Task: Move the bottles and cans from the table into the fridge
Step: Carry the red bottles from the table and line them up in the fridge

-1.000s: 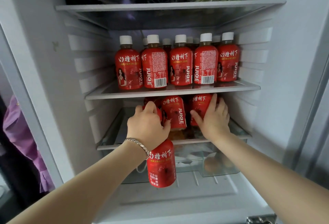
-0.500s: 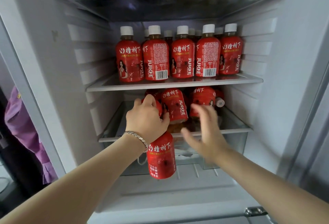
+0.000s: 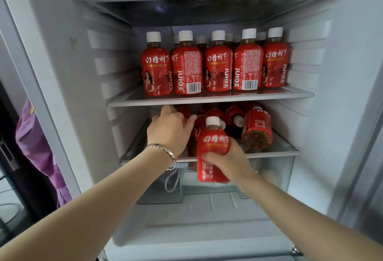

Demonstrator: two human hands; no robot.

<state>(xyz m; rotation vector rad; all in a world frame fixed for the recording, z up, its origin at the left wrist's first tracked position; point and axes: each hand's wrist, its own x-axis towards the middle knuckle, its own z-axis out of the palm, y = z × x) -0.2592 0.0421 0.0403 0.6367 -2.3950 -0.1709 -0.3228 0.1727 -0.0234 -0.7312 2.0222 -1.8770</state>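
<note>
Fridge [image 3: 62, 53] loading, lower shelf [image 3: 275, 153].
Our right hand [image 3: 230, 163] curls its fingers round an upright red bottle [image 3: 213, 142] just before that shelf; our left hand [image 3: 169, 132] reaches among the lying bottles [image 3: 257, 128], and we cannot tell its grip.

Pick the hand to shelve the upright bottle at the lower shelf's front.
Right. The right hand grips the upright bottle at the lower shelf edge; the left hand reaches in among the lying bottles further back.
</note>
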